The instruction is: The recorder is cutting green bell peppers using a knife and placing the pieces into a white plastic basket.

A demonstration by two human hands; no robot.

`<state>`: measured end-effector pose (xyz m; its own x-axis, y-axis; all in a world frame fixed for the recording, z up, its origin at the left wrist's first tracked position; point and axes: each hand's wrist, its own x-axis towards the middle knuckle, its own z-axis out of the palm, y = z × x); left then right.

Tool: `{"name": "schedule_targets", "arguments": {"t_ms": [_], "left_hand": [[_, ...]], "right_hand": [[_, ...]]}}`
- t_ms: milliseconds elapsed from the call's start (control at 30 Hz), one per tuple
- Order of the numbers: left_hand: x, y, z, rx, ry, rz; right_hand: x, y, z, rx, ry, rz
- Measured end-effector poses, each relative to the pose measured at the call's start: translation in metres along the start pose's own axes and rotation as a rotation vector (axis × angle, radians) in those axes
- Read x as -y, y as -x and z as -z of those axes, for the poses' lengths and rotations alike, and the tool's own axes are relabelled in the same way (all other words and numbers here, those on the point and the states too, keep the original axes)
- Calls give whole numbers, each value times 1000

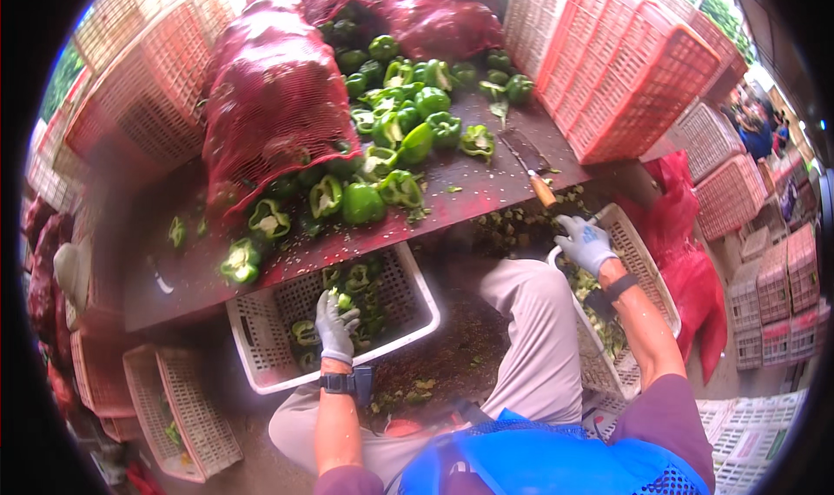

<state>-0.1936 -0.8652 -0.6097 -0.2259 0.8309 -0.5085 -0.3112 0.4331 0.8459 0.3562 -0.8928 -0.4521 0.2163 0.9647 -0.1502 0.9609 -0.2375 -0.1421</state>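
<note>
My left hand (335,328), in a pale glove, is over a white plastic basket (421,308) below the table edge. Its fingers and thumb are around a small piece of green bell pepper (345,301). Cut green peppers (358,276) lie inside that basket. At the right, my gloved right hand (587,243) is held over a second basket (645,256) containing pale green scraps (612,332). Its fingers are apart, and nothing shows in them. Beyond it, a knife with a wooden handle (542,189) lies at the table's edge.
Whole and halved bell peppers (432,102) are heaped on the dark table (469,191), beside a red mesh sack (278,104). Another blade (163,280) lies at its left. Stacked crates (621,69) flank the table. A red sack (686,269) hangs by the right basket.
</note>
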Motion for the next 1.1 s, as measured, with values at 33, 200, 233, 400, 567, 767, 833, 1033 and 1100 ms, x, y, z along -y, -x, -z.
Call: {"name": "schedule_targets", "arguments": {"t_ms": [33, 200, 233, 400, 567, 767, 833, 1033, 1100], "left_hand": [[-2, 5, -8, 0, 26, 30], [1, 17, -15, 94, 40, 72], [-1, 19, -16, 131, 56, 70], [-16, 30, -22, 247, 57, 44], [-32, 40, -20, 296, -5, 8], [-39, 48, -13, 324, -1, -3], [-38, 50, -27, 394, 69, -10], [-39, 51, -30, 302, 144, 1], [-33, 52, -23, 131, 141, -29]], "right_hand": [[31, -15, 11, -15, -63, 109], [184, -89, 10, -154, -96, 481], [209, -105, 0, -235, -63, 525], [282, -161, -34, -85, -104, 306], [263, -191, -76, -50, -517, -3], [282, -142, -65, 266, -1401, 87], [279, -121, -66, 286, -1254, 206], [338, -24, -64, 18, -464, 457], [340, -9, -77, 225, -218, 536]]}}
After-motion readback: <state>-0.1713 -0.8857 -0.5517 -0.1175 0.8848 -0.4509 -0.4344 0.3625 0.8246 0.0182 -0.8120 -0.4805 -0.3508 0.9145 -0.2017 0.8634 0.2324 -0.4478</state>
